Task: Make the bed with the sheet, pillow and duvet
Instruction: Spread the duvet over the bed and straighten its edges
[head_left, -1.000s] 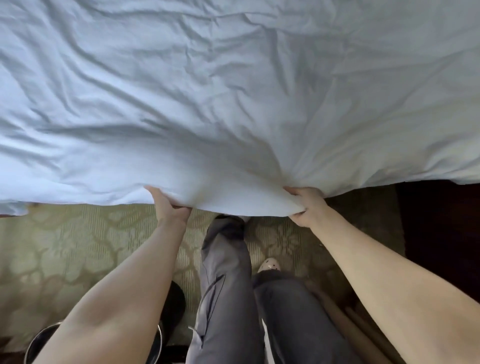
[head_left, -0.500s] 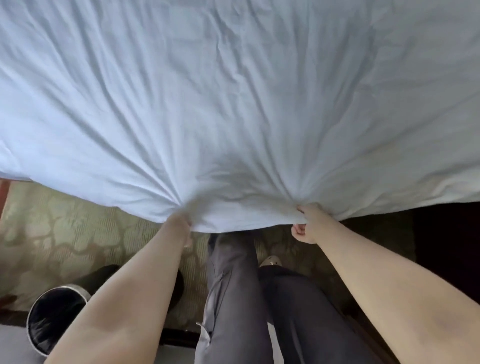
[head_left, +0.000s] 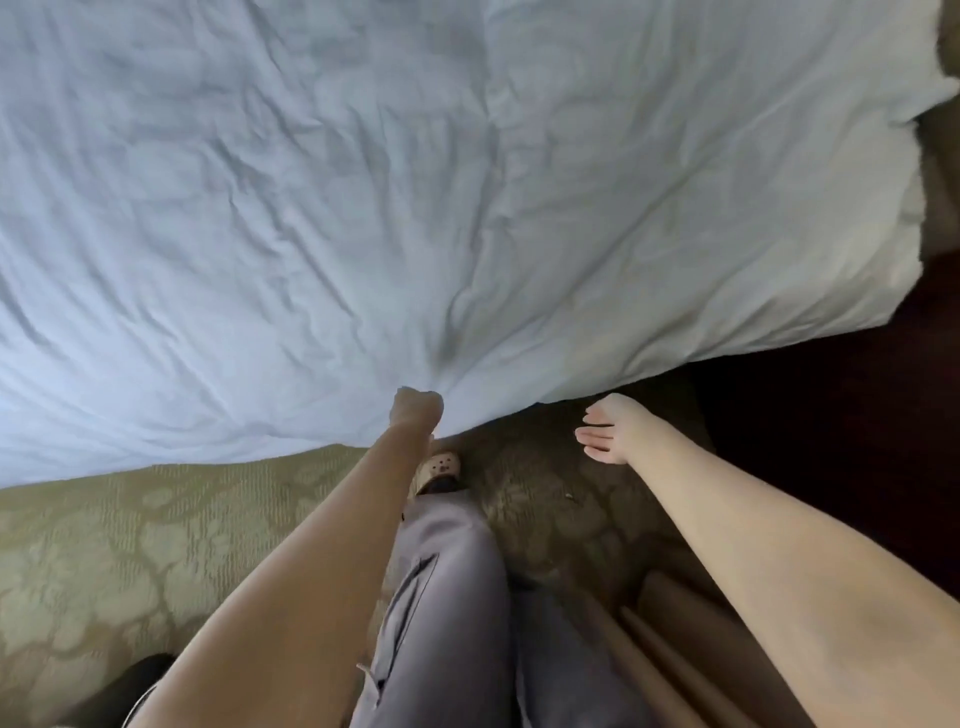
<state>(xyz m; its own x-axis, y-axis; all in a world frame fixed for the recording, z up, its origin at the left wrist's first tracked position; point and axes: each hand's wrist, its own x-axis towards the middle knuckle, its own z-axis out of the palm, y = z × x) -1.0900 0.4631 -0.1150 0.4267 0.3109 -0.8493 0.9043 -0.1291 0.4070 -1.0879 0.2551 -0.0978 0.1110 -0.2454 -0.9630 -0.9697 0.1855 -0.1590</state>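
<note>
duvet (head_left: 415, 208) ahead over carpet (head_left: 130, 545), left hand (head_left: 417, 413) at its edge, right hand (head_left: 605, 434) just beside

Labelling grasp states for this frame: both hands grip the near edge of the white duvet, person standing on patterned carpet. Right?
Not quite. Only the left hand grips the near edge of the white duvet. The right hand is open with straight fingers, holds nothing and sits just off the fabric, above the patterned carpet. The head view shows it.
</note>
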